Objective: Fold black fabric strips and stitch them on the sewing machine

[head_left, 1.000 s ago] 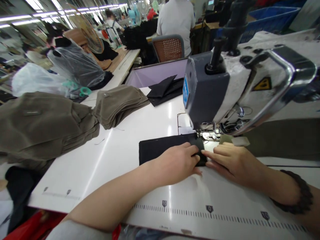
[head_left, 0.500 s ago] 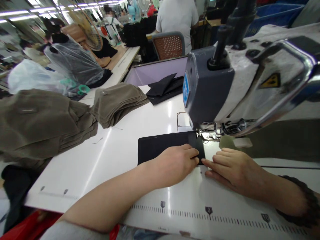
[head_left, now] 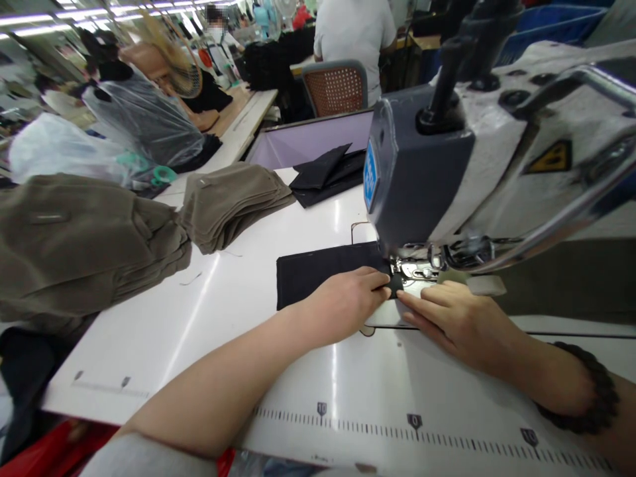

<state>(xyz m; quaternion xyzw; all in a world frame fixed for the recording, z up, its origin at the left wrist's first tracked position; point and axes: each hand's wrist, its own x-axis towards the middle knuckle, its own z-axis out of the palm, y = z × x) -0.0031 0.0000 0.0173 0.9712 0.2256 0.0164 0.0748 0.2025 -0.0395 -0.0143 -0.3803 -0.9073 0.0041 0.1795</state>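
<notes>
A dark rectangular fabric piece (head_left: 318,271) lies flat on the white sewing table, its right end at the presser foot (head_left: 396,267) of the sewing machine (head_left: 422,165). My left hand (head_left: 348,298) rests on that piece near its right end, fingers bent, close together and pressing it down. To the right, my right hand (head_left: 457,321) has its fingers stretched out, with the index fingertip touching the fabric's near right corner. Its palm side is hidden. A dark beaded band (head_left: 589,397) circles my right wrist.
Olive-brown fabric stacks (head_left: 233,202) (head_left: 84,245) lie on the left, and folded black pieces (head_left: 328,172) behind. A ruler scale (head_left: 368,426) runs along the near table edge. Beyond are a chair (head_left: 335,86), a seated person (head_left: 352,40) and a plastic-covered bundle (head_left: 149,119).
The dark fabric piece has shifted away from me, farther past the presser foot. Both hands have moved forward with it, exposing the table seam in front of them.
</notes>
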